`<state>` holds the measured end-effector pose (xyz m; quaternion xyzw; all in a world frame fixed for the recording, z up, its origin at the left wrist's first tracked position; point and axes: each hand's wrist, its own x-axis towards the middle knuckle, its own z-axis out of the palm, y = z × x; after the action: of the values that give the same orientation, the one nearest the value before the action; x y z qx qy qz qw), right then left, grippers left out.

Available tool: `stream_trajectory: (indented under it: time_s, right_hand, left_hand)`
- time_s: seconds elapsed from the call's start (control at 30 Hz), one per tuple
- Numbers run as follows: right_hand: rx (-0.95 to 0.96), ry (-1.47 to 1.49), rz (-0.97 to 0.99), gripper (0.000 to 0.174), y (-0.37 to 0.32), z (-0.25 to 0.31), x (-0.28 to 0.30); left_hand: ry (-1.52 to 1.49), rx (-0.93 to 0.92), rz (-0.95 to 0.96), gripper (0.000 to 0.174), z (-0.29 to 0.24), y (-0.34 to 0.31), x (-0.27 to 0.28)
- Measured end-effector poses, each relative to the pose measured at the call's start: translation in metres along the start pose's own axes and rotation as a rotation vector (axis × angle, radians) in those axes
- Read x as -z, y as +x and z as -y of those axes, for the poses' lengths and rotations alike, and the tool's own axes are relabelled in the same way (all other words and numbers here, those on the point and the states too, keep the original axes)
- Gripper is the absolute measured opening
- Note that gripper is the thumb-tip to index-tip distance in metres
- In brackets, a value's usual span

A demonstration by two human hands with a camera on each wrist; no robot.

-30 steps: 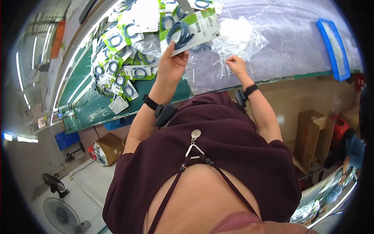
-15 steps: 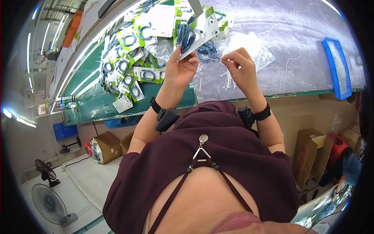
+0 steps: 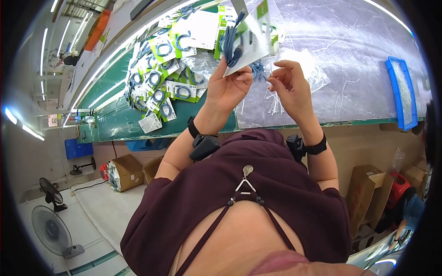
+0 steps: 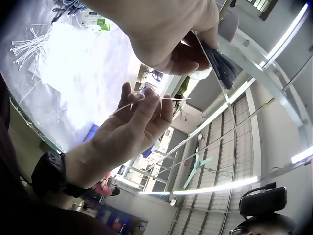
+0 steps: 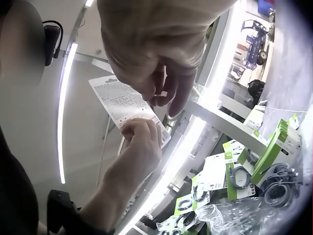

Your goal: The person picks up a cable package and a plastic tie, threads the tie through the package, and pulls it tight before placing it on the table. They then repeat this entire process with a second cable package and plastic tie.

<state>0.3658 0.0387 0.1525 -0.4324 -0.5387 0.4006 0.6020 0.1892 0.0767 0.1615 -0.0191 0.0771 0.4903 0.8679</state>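
My left grip [image 3: 229, 87] clasps the cable card [image 3: 251, 39] at upper middle; just right, my right grip [image 3: 289, 85] pinches a tie [image 4: 176, 99] aimed at it.

We see a worktop [image 3: 359, 60], green at its left and grey-marbled at its right, bearing a heap of carded blue cables [image 3: 156, 87], loose white ties [image 3: 276, 103], a clear bag [image 3: 317, 73] and a blue tray [image 3: 403, 92].

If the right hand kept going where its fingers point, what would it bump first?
Probably the cable card that the left hand holds up; the right hand, pinching a white tie, points toward it, though depth is unclear.
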Motion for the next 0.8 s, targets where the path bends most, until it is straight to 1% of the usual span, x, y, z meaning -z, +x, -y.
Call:
stream_trajectory:
  time_s: [0.07, 0.1, 0.2, 0.23, 0.33, 0.5, 0.73, 0.8]
  right_hand:
    - [0.018, -0.045, 0.04, 0.008, 0.0, 0.01, -0.002]
    - [0.021, -0.031, 0.047, 0.008, 0.001, 0.018, -0.004]
    - [0.305, -0.319, 0.067, 0.011, 0.006, 0.043, -0.007]
    - [0.304, -0.309, 0.066, 0.011, 0.007, 0.047, -0.008]
    - [0.478, -0.411, 0.045, 0.014, 0.012, 0.054, -0.017]
    - [0.518, -0.351, 0.064, 0.016, 0.019, 0.057, -0.028]
    - [0.585, -0.389, 0.095, 0.017, 0.024, 0.055, -0.032]
    - [0.576, -0.382, 0.095, 0.017, 0.025, 0.055, -0.034]
  left_hand:
    - [-0.155, 0.068, 0.121, 0.019, 0.0, -0.003, -0.004]
    - [-0.145, 0.056, 0.119, 0.019, -0.001, -0.004, -0.005]
    - [-0.305, 0.126, 0.261, 0.02, -0.002, -0.004, -0.005]
    - [-0.297, 0.122, 0.255, 0.02, -0.003, -0.005, -0.006]
    - [-0.345, 0.154, 0.331, 0.02, -0.006, -0.007, -0.012]
    - [-0.346, 0.171, 0.346, 0.019, -0.008, -0.01, -0.012]
    - [-0.345, 0.174, 0.325, 0.019, -0.008, -0.011, -0.013]
    - [-0.319, 0.175, 0.351, 0.021, -0.01, -0.009, -0.008]
